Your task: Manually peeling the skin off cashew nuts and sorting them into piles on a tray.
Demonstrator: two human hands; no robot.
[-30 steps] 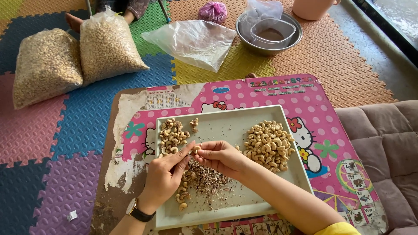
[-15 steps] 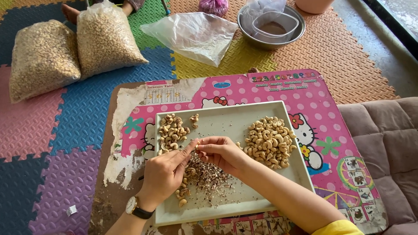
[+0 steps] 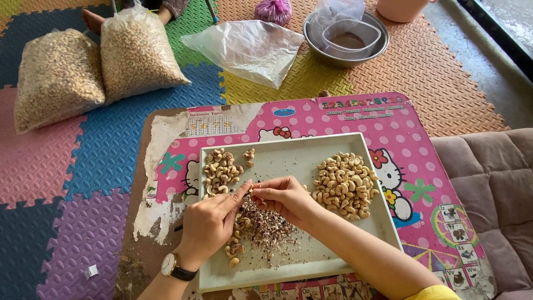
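Observation:
A pale rectangular tray (image 3: 288, 153) lies on a low pink table (image 3: 344, 119). My left hand (image 3: 211, 222) and my right hand (image 3: 286, 200) meet above the tray's middle, fingertips pinched together on one small cashew nut (image 3: 251, 191). Below them lies a heap of brown skin flakes (image 3: 266, 228) with a few unpeeled nuts (image 3: 233, 250). A pile of unpeeled cashews (image 3: 221, 169) sits at the tray's upper left. A pile of pale peeled cashews (image 3: 344, 185) sits at the right. A watch is on my left wrist.
Two clear bags full of cashews (image 3: 133, 53) lie on the coloured foam floor mats at upper left. An empty plastic bag (image 3: 250, 47) and a metal bowl (image 3: 344, 53) holding a plastic container lie beyond the table. A brown cushion (image 3: 488, 189) is at right. Another person's foot (image 3: 91, 19) shows at top.
The hands stay pinched on the nut with small finger movements; the view shifted slightly.

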